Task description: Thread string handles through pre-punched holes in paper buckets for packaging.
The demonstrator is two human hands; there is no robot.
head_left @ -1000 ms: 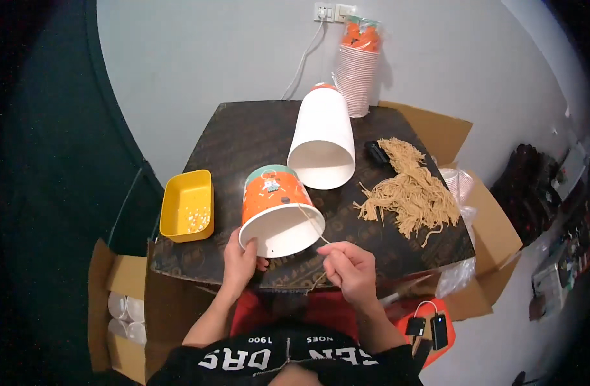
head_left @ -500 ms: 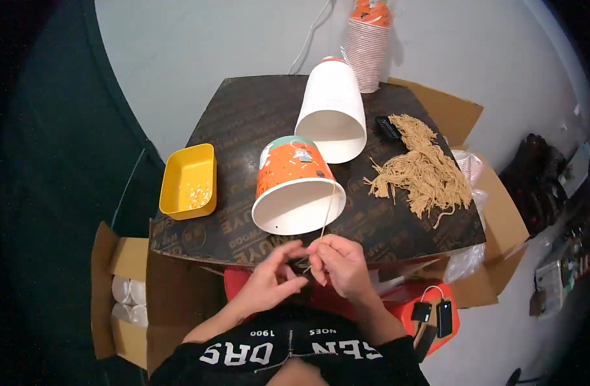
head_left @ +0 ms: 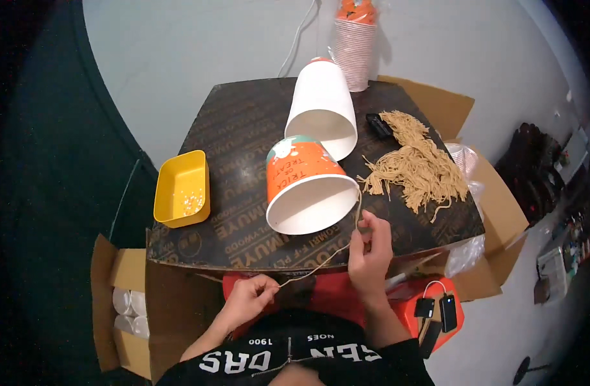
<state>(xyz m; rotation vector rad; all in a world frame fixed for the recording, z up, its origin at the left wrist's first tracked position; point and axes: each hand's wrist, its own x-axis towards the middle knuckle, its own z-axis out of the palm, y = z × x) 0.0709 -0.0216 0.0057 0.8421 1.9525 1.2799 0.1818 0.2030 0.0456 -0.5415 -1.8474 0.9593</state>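
An orange and white paper bucket [head_left: 304, 183] lies on its side on the dark table [head_left: 237, 135], its open mouth toward me. A tan string [head_left: 321, 262] runs from the bucket's rim down to my hands. My right hand [head_left: 370, 252] pinches the string just below the rim. My left hand [head_left: 248, 298] holds the string's lower end near my lap, pulled out to the left.
A stack of white buckets [head_left: 321, 106] lies behind the orange one. A heap of tan strings [head_left: 417, 168] is at the right, a yellow tray [head_left: 182, 188] with small white bits at the left. Stacked cups [head_left: 354, 38] stand at the back. Cardboard boxes [head_left: 124, 302] flank the table.
My hands were together at the table edge; the left has pulled away down and left, drawing the string taut. The right has risen toward the bucket rim.
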